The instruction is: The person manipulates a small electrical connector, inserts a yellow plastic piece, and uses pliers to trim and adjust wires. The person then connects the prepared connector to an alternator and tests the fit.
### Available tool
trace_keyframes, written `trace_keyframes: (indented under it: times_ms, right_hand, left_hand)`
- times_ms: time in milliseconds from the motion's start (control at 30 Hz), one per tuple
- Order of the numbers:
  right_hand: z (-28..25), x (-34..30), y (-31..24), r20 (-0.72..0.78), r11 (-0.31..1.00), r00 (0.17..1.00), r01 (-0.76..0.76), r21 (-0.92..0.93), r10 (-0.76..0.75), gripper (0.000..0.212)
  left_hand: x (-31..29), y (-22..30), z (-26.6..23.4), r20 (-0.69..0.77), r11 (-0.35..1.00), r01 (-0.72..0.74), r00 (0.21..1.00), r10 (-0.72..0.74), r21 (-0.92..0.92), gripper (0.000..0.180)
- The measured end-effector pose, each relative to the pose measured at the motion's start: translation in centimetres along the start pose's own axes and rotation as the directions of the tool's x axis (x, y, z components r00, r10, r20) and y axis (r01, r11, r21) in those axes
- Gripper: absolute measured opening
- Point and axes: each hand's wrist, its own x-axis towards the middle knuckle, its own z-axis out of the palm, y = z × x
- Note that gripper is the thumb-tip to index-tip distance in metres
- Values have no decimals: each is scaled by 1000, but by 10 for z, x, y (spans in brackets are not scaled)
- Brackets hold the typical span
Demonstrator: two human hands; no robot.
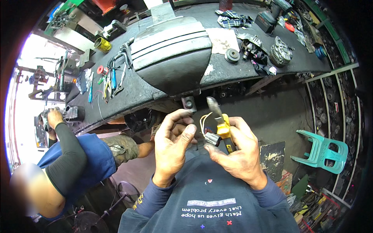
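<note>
Pliers with yellow-and-black handles [224, 130] are in my right hand [241, 149], their dark metal jaws pointing away from me. The same hand pinches a small silvery cylindrical part [211, 138] near the thumb; pale wires loop up from it beside the pliers. My left hand [171, 145] is just left of that part, fingers bent and thumb apart from them. I see nothing held in it, though some fingertips are partly hidden. Both hands are in front of my dark shirt, short of the bench vise [171, 50].
The dark workbench [147, 91] carries hand tools [114, 79] on the left, and a pulley [232, 55], an alternator [280, 52] and a cordless drill [268, 19] on the right. A co-worker [83, 155] handles parts at the left. A green stool [326, 151] stands right.
</note>
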Motion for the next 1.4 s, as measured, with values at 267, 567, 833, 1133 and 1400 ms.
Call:
trace_keyframes:
  times_ms: [267,567,833,1133,1400]
  right_hand:
    - [0,0,-10,-59,977,983,162,-138,-172,44]
    - [4,-6,-12,-114,982,977,169,-85,-178,46]
    - [-1,-7,-13,-115,985,981,148,-89,-158,46]
    - [-4,-12,-8,-71,996,994,83,-37,-85,53]
    - [7,-23,12,5,998,998,-61,-13,61,50]
  left_hand:
    - [2,-6,-3,302,793,424,900,-314,-438,28]
    - [-9,-9,3,480,582,534,837,-262,-614,25]
    - [-11,-13,2,507,558,575,811,-292,-599,25]
    - [-23,-18,10,469,506,618,786,-401,-602,25]
    - [-32,-41,7,500,311,666,728,-469,-678,27]
